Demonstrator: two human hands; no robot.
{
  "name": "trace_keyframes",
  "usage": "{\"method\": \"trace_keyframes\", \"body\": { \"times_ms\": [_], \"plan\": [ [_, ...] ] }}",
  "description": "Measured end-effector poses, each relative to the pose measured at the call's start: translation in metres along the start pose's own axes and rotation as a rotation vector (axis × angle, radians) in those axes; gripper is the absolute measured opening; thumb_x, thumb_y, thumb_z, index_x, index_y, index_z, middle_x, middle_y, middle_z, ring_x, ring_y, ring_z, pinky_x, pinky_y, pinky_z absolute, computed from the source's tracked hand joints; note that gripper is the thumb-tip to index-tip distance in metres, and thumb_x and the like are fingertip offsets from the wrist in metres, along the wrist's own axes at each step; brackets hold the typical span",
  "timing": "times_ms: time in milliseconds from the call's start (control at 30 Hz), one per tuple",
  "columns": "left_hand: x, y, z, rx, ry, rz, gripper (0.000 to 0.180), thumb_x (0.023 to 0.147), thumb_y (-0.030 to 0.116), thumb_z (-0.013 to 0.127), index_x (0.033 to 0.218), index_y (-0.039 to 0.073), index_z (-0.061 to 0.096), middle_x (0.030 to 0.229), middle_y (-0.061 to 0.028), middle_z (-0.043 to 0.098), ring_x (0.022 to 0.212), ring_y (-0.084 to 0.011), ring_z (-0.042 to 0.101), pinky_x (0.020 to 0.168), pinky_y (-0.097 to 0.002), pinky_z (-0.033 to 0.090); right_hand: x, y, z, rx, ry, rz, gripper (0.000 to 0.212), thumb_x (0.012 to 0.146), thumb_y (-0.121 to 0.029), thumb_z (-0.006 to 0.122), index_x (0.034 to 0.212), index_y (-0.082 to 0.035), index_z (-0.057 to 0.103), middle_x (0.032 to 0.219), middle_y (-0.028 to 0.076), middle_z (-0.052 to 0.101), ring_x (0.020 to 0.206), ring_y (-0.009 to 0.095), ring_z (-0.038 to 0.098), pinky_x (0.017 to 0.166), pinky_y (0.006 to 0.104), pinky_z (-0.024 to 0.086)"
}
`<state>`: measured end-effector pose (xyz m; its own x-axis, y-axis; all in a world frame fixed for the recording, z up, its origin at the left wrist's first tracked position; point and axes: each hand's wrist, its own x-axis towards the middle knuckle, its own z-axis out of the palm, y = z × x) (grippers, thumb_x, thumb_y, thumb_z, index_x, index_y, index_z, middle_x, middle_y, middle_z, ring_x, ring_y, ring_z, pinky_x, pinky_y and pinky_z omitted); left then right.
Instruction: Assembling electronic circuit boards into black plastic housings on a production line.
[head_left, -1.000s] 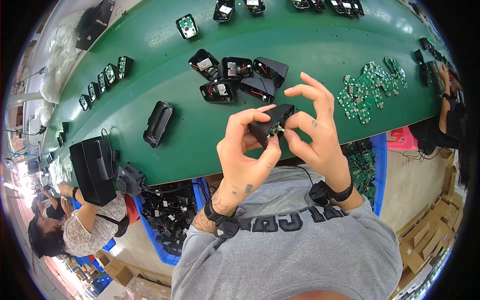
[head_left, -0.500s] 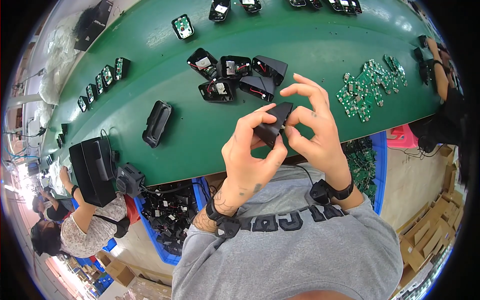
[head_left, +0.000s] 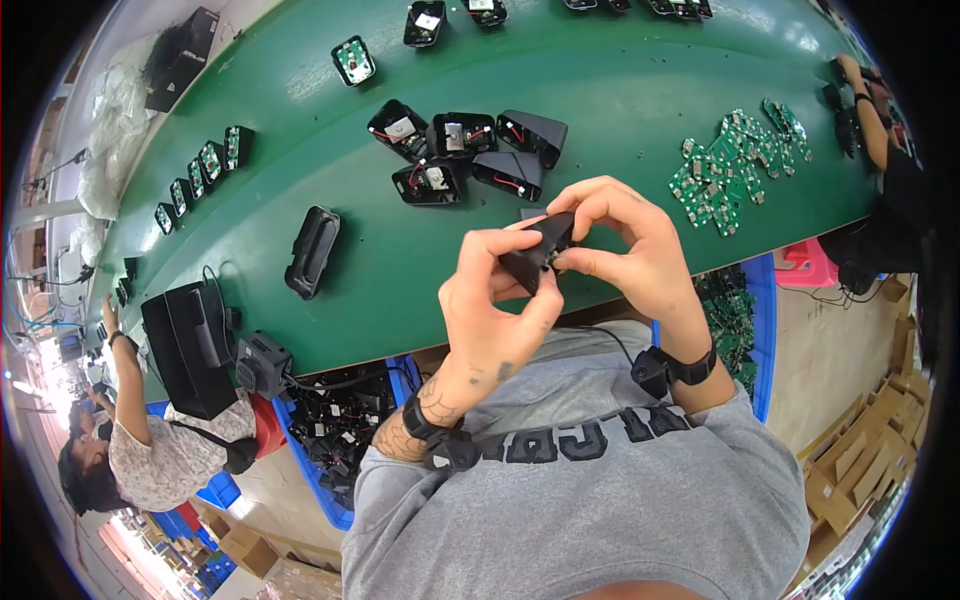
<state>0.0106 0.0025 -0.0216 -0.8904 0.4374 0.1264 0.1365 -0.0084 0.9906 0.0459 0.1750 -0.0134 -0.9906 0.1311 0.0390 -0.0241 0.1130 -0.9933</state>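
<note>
My left hand [head_left: 497, 305] grips a black plastic housing [head_left: 525, 262], wedge-shaped and tilted, above the near edge of the table. Its thumb presses from below and its fingers lie over the far side. At the housing's open side, my right hand [head_left: 637, 245] is closed, thumb and fingertips pinched together. A small pale bit shows by that thumb, too small to name. Just beyond lie several black housings [head_left: 464, 132] with red wires and pale parts inside. A long, shallow black tray-like shell [head_left: 314, 252] rests to the left of my hands.
Green circuit boards [head_left: 735, 165] lie heaped on the green table [head_left: 420, 270] at right. Housings with boards [head_left: 212, 160] stand in a row at left, near a black box [head_left: 187, 345]. Blue bins [head_left: 345, 515] flank me below the table edge. Co-workers sit at both sides.
My right hand's raised fingers have curled down around the housing's open side. The housing stays in my left hand. At left, the co-worker's arm has reached farther out.
</note>
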Motion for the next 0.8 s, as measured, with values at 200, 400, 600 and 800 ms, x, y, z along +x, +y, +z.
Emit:
{"method": "trace_keyframes", "body": {
  "times_ms": [200, 400, 600, 800],
  "plan": [
    [0.024, 0.013, -0.026, -0.507, -0.164, -0.445, 0.032, 0.080, 0.006, 0.052, 0.110, -0.003, 0.046, 0.086, -0.0205, 0.067, 0.061, -0.0272, 0.069, 0.051, -0.0304, 0.059, 0.001, -0.012, -0.015, -0.322, 0.064, -0.486, 0.025, 0.062, -0.007, 0.080, 0.082, -0.007, 0.067, 0.103, 0.012, 0.066, 0.104, 0.031, 0.061, 0.087, 0.0418, 0.049],
    [0.031, 0.011, -0.026, -0.515, -0.233, -0.502, 0.031, 0.080, 0.008, 0.054, 0.109, -0.003, 0.047, 0.086, -0.0195, 0.067, 0.059, -0.0267, 0.069, 0.048, -0.0299, 0.058, 0.003, -0.023, -0.019, -0.626, -0.056, -0.742, 0.023, 0.062, -0.013, 0.077, 0.085, -0.015, 0.073, 0.107, 0.005, 0.066, 0.111, 0.032, 0.057, 0.087, 0.0430, 0.048],
    [0.026, 0.014, -0.018, -0.488, -0.176, -0.535, 0.031, 0.082, 0.001, 0.057, 0.111, -0.004, 0.047, 0.093, -0.0177, 0.066, 0.070, -0.0229, 0.070, 0.058, -0.0290, 0.059, 0.000, -0.022, -0.009, -0.671, 0.088, -0.534, 0.018, 0.063, -0.009, 0.078, 0.080, -0.012, 0.074, 0.110, 0.008, 0.064, 0.120, 0.033, 0.052, 0.098, 0.0462, 0.042],
    [0.015, 0.009, 0.004, -0.002, 0.068, 0.018, 0.039, 0.077, -0.002, 0.068, 0.112, -0.004, 0.052, 0.095, -0.0108, 0.066, 0.085, -0.0133, 0.067, 0.072, -0.0255, 0.057, -0.005, -0.011, 0.007, -0.324, 0.300, -0.124, 0.011, 0.068, -0.003, 0.076, 0.077, -0.006, 0.071, 0.113, 0.007, 0.061, 0.120, 0.026, 0.053, 0.093, 0.0395, 0.043]
  ]
}}
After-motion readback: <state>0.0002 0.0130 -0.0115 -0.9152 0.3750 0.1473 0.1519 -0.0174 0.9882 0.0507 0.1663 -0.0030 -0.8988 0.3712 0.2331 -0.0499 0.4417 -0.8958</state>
